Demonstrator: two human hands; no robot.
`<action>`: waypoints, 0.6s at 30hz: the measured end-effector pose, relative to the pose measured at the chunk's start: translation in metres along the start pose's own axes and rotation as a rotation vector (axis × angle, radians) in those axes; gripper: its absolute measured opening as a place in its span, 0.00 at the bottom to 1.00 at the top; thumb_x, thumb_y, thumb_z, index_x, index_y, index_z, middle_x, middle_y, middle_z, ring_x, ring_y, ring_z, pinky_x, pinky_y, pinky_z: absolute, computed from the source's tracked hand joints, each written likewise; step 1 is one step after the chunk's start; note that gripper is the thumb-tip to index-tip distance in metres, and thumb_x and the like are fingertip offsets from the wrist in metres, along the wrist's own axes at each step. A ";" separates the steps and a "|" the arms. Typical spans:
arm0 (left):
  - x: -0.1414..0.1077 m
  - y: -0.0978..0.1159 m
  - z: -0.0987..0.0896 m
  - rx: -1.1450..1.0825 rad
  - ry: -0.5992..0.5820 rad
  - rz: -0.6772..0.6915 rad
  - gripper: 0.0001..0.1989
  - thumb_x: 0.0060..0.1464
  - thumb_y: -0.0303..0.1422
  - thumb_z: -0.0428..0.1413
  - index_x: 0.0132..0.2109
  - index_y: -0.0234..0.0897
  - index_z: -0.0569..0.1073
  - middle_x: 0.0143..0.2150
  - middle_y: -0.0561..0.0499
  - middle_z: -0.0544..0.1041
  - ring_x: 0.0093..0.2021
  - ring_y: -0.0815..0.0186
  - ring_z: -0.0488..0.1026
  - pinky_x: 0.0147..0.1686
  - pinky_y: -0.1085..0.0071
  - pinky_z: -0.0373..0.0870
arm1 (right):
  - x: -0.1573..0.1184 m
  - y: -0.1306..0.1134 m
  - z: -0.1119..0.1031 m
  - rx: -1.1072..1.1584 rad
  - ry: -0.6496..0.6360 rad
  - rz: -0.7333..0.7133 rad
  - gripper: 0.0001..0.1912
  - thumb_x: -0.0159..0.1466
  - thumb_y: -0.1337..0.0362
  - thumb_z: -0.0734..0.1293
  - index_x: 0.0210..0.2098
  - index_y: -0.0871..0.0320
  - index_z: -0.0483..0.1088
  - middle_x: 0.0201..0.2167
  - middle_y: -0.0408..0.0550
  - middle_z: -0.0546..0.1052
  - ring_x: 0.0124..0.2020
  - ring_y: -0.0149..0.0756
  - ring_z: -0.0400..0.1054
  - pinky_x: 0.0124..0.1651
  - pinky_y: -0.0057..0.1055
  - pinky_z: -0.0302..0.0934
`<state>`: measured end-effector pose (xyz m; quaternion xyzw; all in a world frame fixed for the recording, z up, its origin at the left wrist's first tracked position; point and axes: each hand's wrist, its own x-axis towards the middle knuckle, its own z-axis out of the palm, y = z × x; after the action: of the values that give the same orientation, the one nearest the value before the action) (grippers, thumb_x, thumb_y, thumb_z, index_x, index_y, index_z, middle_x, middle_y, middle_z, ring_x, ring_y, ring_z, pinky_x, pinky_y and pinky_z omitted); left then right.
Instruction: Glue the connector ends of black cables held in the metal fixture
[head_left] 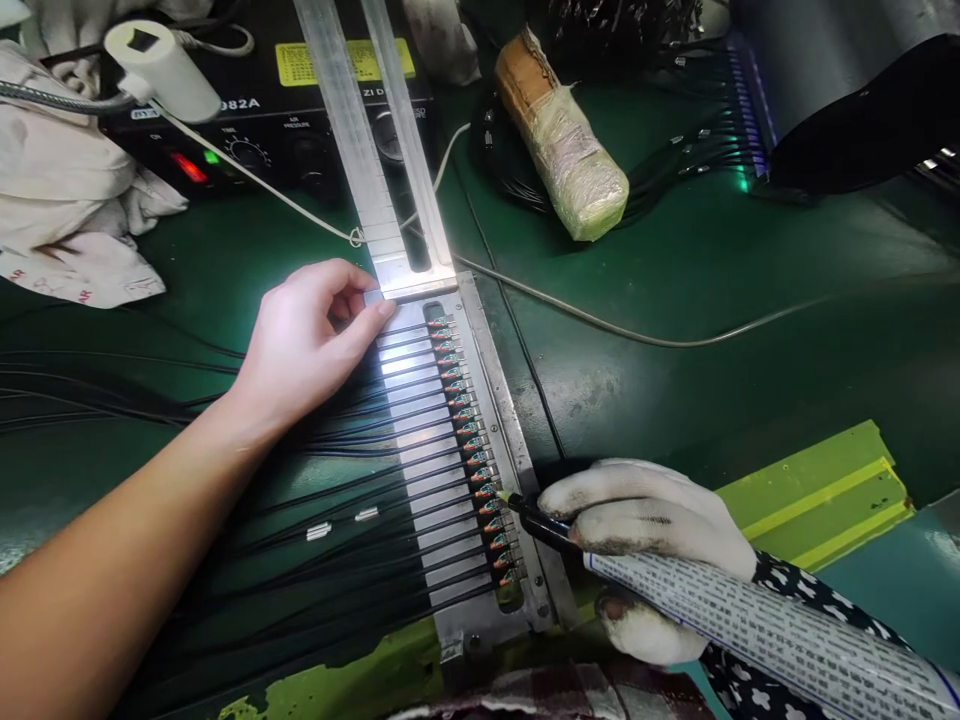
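Observation:
My bare left hand (307, 335) pinches the left edge of a flat metal jig (431, 490) near its far end, thumb on top. Across the jig lies a row of black cables (420, 405), their stripped coloured wires and small metal connectors (480, 475) lined up over a dark slot. My right hand (660, 520), in a white glove with soiled fingertips, is closed round a printed tube (750, 620) with a black nozzle. The nozzle's pale tip (504, 495) is at a connector in the lower half of the row; whether it touches cannot be seen.
Behind stands a black control box (285, 140) with lit displays. A clear slotted bar (352, 130) meets the jig's far end. A plastic-wrapped block (570, 150), white cloth (60, 190), a white cylinder on a cable (161, 70) and a grey cord (637, 335) lie around the green mat.

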<state>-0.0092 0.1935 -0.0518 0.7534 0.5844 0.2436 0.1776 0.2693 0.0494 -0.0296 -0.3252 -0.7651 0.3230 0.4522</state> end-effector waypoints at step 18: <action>0.000 0.001 -0.001 0.007 -0.021 -0.005 0.12 0.56 0.40 0.56 0.39 0.35 0.73 0.30 0.54 0.70 0.30 0.69 0.66 0.30 0.73 0.59 | -0.004 -0.018 -0.007 -0.093 -0.031 -0.010 0.12 0.69 0.60 0.61 0.37 0.61 0.71 0.35 0.50 0.80 0.40 0.35 0.77 0.49 0.29 0.71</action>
<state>-0.0089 0.1934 -0.0507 0.7551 0.5851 0.2334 0.1818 0.2737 0.0377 -0.0146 -0.3370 -0.7877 0.2900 0.4263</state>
